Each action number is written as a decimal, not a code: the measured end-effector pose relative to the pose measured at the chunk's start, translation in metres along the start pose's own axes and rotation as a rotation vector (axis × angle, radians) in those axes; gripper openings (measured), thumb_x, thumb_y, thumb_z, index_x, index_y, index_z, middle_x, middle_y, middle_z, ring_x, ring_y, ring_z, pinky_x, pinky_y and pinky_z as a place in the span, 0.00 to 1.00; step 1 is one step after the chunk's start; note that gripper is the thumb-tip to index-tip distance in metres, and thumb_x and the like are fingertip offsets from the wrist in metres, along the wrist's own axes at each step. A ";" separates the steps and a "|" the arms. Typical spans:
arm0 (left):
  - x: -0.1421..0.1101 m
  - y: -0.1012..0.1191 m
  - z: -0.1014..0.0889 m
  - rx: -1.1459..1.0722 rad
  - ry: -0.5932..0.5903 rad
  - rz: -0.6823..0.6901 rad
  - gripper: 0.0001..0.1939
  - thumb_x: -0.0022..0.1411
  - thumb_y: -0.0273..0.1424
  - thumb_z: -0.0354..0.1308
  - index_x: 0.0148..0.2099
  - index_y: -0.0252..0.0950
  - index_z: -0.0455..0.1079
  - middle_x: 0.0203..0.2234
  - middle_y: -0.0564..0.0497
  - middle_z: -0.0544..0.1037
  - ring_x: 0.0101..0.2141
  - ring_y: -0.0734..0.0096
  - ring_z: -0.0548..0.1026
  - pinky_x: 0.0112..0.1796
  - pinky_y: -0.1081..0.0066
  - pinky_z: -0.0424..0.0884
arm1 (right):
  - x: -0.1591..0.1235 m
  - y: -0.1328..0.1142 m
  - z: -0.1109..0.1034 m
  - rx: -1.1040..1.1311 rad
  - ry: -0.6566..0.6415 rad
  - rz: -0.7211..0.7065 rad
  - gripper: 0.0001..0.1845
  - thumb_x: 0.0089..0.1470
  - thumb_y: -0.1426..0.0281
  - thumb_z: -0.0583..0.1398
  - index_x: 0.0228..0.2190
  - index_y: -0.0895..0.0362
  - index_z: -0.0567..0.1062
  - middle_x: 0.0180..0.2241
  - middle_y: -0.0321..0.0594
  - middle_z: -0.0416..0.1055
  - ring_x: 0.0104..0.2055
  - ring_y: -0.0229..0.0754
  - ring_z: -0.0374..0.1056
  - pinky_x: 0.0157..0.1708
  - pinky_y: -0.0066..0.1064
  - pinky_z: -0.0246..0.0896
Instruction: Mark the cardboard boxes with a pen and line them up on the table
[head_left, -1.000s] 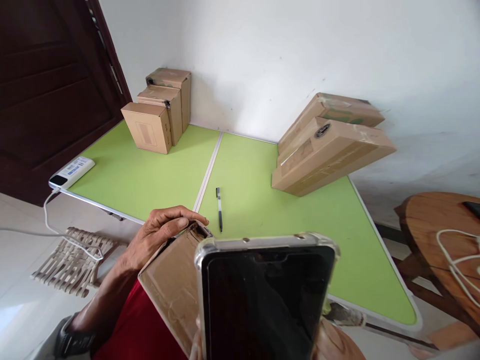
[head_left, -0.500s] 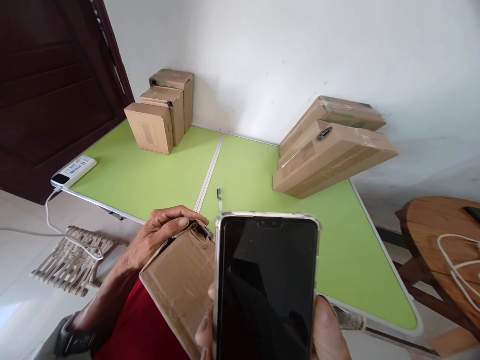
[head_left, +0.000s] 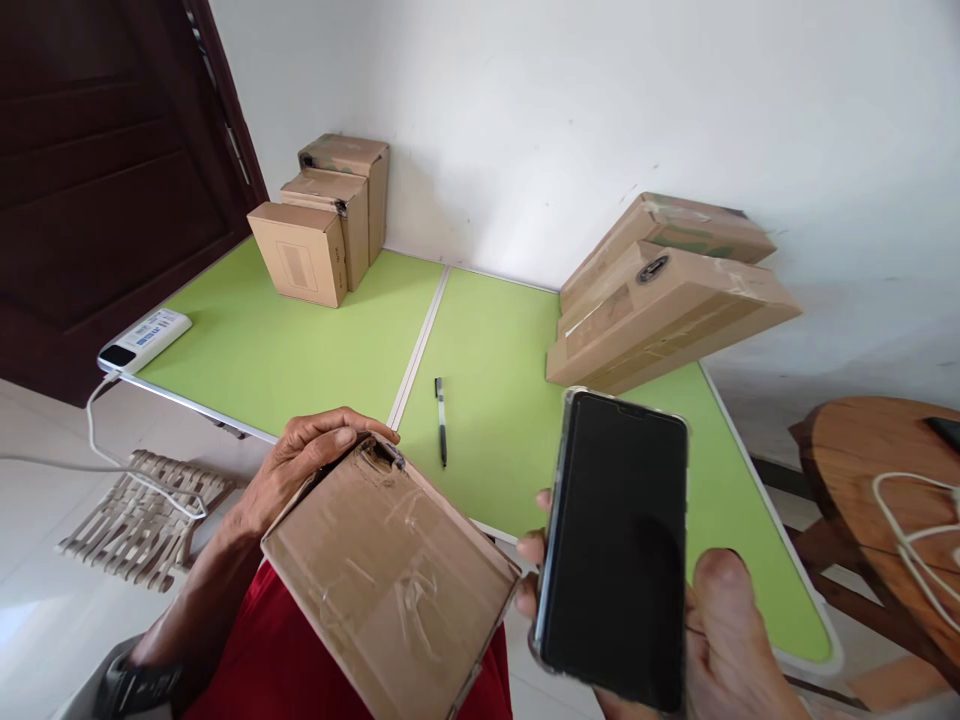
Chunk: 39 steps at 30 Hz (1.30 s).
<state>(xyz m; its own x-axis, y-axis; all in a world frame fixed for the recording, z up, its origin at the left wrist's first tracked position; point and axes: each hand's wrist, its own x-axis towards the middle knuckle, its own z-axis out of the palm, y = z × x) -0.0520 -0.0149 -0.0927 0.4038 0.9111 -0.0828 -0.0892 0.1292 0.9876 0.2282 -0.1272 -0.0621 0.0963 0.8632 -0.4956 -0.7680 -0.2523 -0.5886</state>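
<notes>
With fingers wrapped over its upper left edge, my left hand (head_left: 304, 460) grips a brown cardboard box (head_left: 397, 580). The box is tilted above my lap, taped across its face, with a torn, dark hole at its top corner. My right hand (head_left: 731, 630) holds a smartphone (head_left: 615, 550) in a clear case, its thumb on the right side and fingertips showing at the left. The phone's screen is dark. Just beyond the box, a black and clear pen (head_left: 441, 422) lies on the green table (head_left: 495, 340).
Several cardboard boxes (head_left: 300, 255) stand at the back left, and two more lean boxes (head_left: 660, 310) rest by the wall at the right. A white device (head_left: 146, 340) with a cable sits on the left corner. A woven stool (head_left: 146, 520) and a round wooden table (head_left: 885, 480) flank the table.
My right hand has moved the phone right and away from the box, tilting it. More of the box and the whole pen now show. My left hand and the box have shifted slightly left.
</notes>
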 end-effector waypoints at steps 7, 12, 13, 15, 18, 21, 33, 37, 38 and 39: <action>0.002 -0.001 -0.002 -0.029 0.001 0.009 0.19 0.76 0.44 0.60 0.50 0.38 0.87 0.42 0.47 0.88 0.39 0.66 0.82 0.42 0.74 0.75 | 0.084 0.021 -0.055 -0.319 0.205 -0.023 0.41 0.50 0.38 0.72 0.51 0.58 0.84 0.42 0.53 0.87 0.37 0.57 0.84 0.34 0.44 0.82; 0.003 -0.005 -0.004 -0.034 -0.001 0.018 0.18 0.76 0.44 0.61 0.50 0.39 0.87 0.45 0.47 0.88 0.43 0.66 0.83 0.46 0.75 0.75 | 0.137 0.038 -0.077 -0.489 0.257 -0.029 0.40 0.35 0.42 0.77 0.41 0.58 0.83 0.33 0.46 0.85 0.32 0.55 0.80 0.26 0.41 0.76; 0.004 -0.006 -0.005 -0.045 -0.003 0.019 0.18 0.76 0.45 0.61 0.50 0.40 0.87 0.46 0.47 0.88 0.44 0.65 0.83 0.46 0.74 0.75 | 0.145 0.039 -0.078 -0.510 0.259 -0.041 0.38 0.34 0.43 0.77 0.40 0.57 0.82 0.33 0.44 0.84 0.32 0.55 0.79 0.25 0.41 0.75; 0.005 -0.009 -0.006 -0.077 -0.012 0.009 0.18 0.76 0.46 0.61 0.51 0.40 0.86 0.49 0.47 0.88 0.44 0.65 0.84 0.46 0.74 0.76 | 0.159 0.038 -0.077 -0.567 0.254 -0.073 0.34 0.34 0.44 0.75 0.37 0.55 0.81 0.31 0.41 0.82 0.31 0.54 0.77 0.24 0.41 0.74; 0.007 -0.011 -0.006 -0.093 -0.025 -0.008 0.18 0.76 0.46 0.61 0.51 0.40 0.86 0.48 0.46 0.88 0.44 0.64 0.84 0.47 0.73 0.76 | 0.175 0.033 -0.075 -0.678 0.248 -0.150 0.29 0.36 0.43 0.72 0.31 0.52 0.77 0.29 0.38 0.80 0.31 0.52 0.75 0.26 0.40 0.70; 0.006 -0.012 -0.006 -0.103 -0.021 -0.011 0.19 0.75 0.47 0.61 0.51 0.39 0.86 0.47 0.46 0.88 0.45 0.64 0.84 0.48 0.73 0.76 | 0.187 0.027 -0.076 -0.822 0.271 -0.245 0.28 0.38 0.42 0.69 0.27 0.52 0.75 0.27 0.37 0.76 0.30 0.48 0.70 0.29 0.37 0.65; 0.004 -0.016 -0.008 -0.113 -0.080 0.050 0.24 0.76 0.51 0.58 0.54 0.38 0.84 0.47 0.44 0.87 0.46 0.58 0.83 0.49 0.68 0.76 | 0.171 0.009 -0.073 -1.377 0.422 -0.345 0.30 0.40 0.42 0.59 0.33 0.53 0.78 0.35 0.56 0.82 0.41 0.65 0.76 0.48 0.53 0.66; 0.002 -0.018 -0.007 -0.156 -0.091 0.057 0.27 0.76 0.52 0.56 0.56 0.37 0.83 0.49 0.41 0.86 0.46 0.55 0.83 0.49 0.65 0.76 | 0.154 0.014 -0.064 -1.476 0.395 -0.393 0.37 0.44 0.41 0.56 0.40 0.58 0.79 0.47 0.66 0.80 0.49 0.71 0.75 0.56 0.62 0.63; 0.001 -0.018 -0.006 -0.148 -0.083 0.057 0.28 0.76 0.53 0.55 0.56 0.37 0.83 0.50 0.41 0.86 0.46 0.55 0.83 0.49 0.64 0.76 | 0.146 0.015 -0.062 -1.486 0.369 -0.403 0.39 0.45 0.40 0.57 0.43 0.59 0.80 0.51 0.66 0.79 0.52 0.72 0.75 0.57 0.63 0.65; 0.000 -0.018 -0.005 -0.140 -0.068 0.059 0.29 0.75 0.54 0.55 0.55 0.36 0.83 0.50 0.40 0.86 0.46 0.54 0.83 0.50 0.64 0.76 | 0.136 0.016 -0.060 -1.480 0.304 -0.389 0.40 0.46 0.40 0.59 0.47 0.59 0.80 0.55 0.65 0.77 0.54 0.71 0.75 0.57 0.61 0.67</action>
<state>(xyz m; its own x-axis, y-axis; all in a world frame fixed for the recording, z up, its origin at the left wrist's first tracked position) -0.0546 -0.0154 -0.1114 0.4543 0.8908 -0.0111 -0.2385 0.1337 0.9619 0.2673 -0.0402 -0.1773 0.3942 0.9038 -0.1668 0.6004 -0.3906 -0.6978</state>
